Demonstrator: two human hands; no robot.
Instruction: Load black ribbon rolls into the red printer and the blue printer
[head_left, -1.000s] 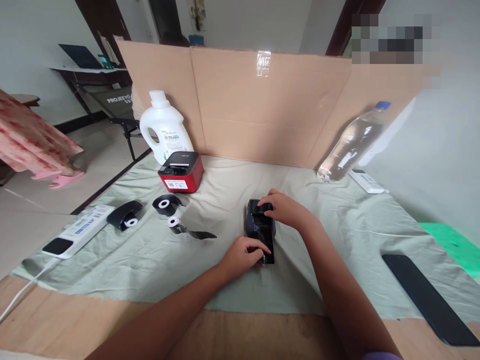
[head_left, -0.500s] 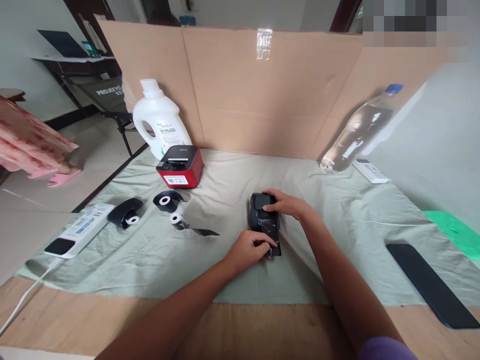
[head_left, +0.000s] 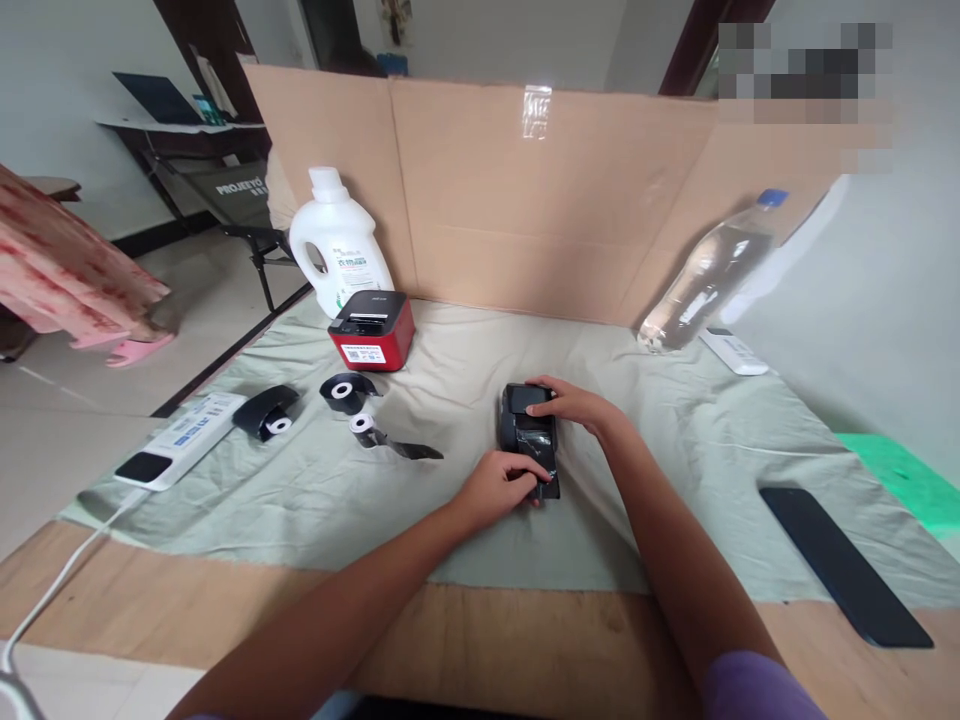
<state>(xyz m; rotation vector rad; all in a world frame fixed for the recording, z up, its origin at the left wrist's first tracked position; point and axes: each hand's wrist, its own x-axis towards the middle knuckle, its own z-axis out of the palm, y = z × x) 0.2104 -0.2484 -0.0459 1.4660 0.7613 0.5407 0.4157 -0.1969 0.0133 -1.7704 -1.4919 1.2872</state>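
A small black device [head_left: 511,420] lies on the green-grey cloth in front of me, with a glossy black strip [head_left: 537,443] over its near part. My right hand [head_left: 566,402] grips the device's far right side, thumb on top and fingers round the edge. At the near end, my left hand [head_left: 504,485] is closed, its fingers pinched at the strip's left edge; the fingertips are partly hidden. To the left lie black paper rolls with white cores, one [head_left: 343,392] behind another [head_left: 363,430], and a third [head_left: 268,413] farther left.
A red and black printer [head_left: 375,330] and white jug [head_left: 341,240] stand back left, before a cardboard panel [head_left: 517,200]. A clear bottle [head_left: 709,275] leans back right. A phone [head_left: 844,565] lies right, a white power strip [head_left: 180,440] left. A person's pink clothing [head_left: 67,260] shows far left.
The whole view has shifted slightly. My left hand has moved a little along the strip, whose surface now looks more creased and shiny. My right hand keeps its grip on the device.
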